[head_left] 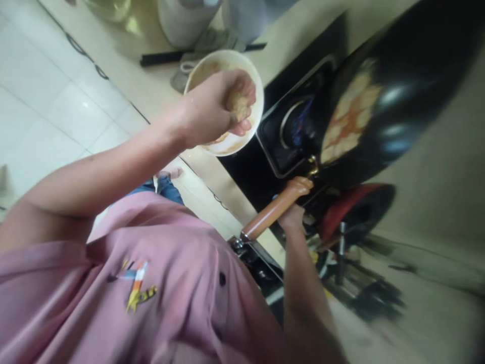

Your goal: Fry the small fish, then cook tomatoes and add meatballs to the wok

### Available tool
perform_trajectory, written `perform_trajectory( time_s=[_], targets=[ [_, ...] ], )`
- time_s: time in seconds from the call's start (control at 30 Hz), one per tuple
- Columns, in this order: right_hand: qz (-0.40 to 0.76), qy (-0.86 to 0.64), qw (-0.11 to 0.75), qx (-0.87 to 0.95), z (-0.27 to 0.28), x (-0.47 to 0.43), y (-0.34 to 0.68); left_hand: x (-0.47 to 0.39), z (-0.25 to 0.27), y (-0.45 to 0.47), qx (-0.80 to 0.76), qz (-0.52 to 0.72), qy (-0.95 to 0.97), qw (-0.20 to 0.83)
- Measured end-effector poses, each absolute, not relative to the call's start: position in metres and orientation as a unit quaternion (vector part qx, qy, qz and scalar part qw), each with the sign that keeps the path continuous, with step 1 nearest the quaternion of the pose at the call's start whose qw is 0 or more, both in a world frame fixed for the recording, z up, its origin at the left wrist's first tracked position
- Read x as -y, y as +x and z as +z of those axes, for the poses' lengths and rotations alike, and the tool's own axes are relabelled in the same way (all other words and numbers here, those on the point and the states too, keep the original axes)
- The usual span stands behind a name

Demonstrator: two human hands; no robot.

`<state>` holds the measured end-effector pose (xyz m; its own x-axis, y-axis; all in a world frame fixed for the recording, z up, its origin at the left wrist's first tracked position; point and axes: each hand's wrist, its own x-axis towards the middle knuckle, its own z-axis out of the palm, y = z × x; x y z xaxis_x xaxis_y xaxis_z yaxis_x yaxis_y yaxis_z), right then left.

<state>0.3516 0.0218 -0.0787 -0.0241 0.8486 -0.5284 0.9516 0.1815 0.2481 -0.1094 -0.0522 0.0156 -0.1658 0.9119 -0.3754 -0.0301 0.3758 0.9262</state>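
Note:
My left hand [223, 106] is over a white bowl [258, 111] with brownish smears inside. Its fingers curl around a clump of pale, batter-like food [240, 105]. Lower right, my right hand [292, 218] reaches to the stove front beneath the wooden handle [271, 210] of a black wok. That handle hides its fingers, so I cannot make out whether it grips anything. Flat pale pieces with a reddish-orange patch [352, 119] lie in the wok [401, 116]. Bluish flame [303, 121] shows at the burner beside it.
A black stove top [242, 172] sits in the pale counter [144, 45]. Behind the bowl are a dark stick-like bar [162, 58], a grey cloth [178, 78] and a pale container [185, 23]. Past the handle stands a red-and-black pan [348, 207]. Blurred items lie lower right.

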Motion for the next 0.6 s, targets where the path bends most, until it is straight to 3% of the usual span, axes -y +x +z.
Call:
perform_trajectory(
  time_s=[0.2, 0.6],
  targets=[
    [-0.045, 0.626, 0.339, -0.701, -0.083, -0.025, 0.334, 0.051, 0.001, -0.105, -0.606, 0.462, 0.354, 0.541],
    [-0.03, 0.606, 0.315, -0.73, -0.087, -0.026, 0.334, 0.048, -0.008, -0.111, -0.607, 0.478, 0.366, 0.519]
  ],
)
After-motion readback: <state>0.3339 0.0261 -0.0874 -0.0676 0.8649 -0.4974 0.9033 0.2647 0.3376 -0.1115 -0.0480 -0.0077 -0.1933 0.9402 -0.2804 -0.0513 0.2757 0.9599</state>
